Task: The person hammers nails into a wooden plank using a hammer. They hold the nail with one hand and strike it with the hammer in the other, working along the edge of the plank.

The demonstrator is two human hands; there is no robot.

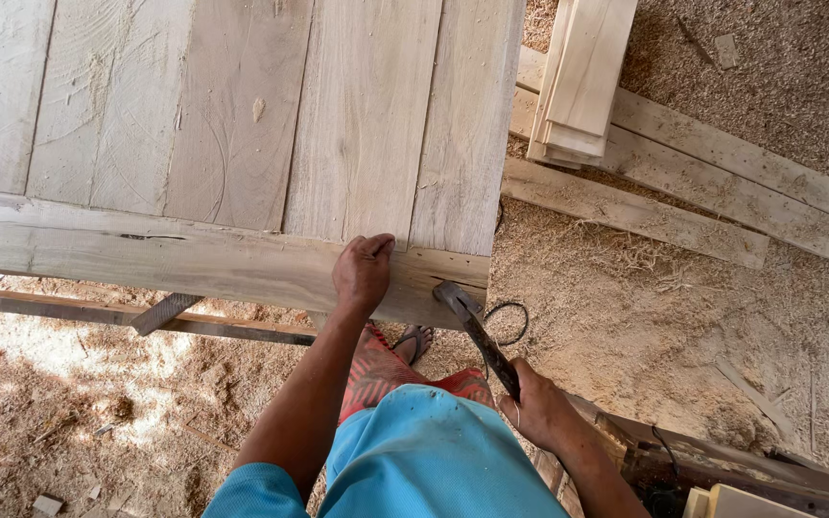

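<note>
Overhead, left hand [363, 271] fingers curl over the plank edge [242, 264]; right hand [536, 411] apparently grips a hammer [475, 331].

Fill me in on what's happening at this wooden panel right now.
A person in a blue shirt stands at a large panel of pale wooden planks. The left hand grips the thick crossbeam along the panel's near edge. The right hand holds a dark-handled metal hammer, its head resting against the beam's face near the corner. Loose pale boards lie stacked on the sawdust-covered ground to the right.
</note>
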